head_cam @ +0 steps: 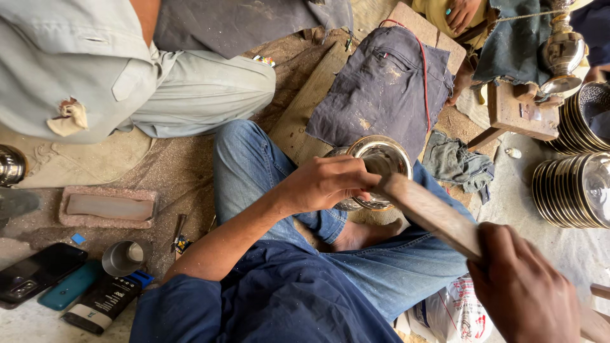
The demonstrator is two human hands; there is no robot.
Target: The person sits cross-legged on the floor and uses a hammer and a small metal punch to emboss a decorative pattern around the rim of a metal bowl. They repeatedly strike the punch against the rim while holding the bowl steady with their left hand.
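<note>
Both hands work: left hand (321, 184) clenched on the shiny metal bowl (380, 170), right hand (521, 286) grasping a wooden mallet (432, 213), whose glancing strike could dent it.

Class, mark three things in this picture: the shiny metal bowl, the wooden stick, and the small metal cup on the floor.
metal bowl (389, 152), head view, on its upper polished rim.
wooden stick (432, 213), head view, on the middle of its flat face.
small metal cup (122, 258), head view, on its rim near the phones.

Two phones (47, 274) are lying on the floor beside a small metal cup (124, 256). Stacked metal plates (572, 189) are leaning at the far side, and a dark cloth (381, 89) is draping a plank.
</note>
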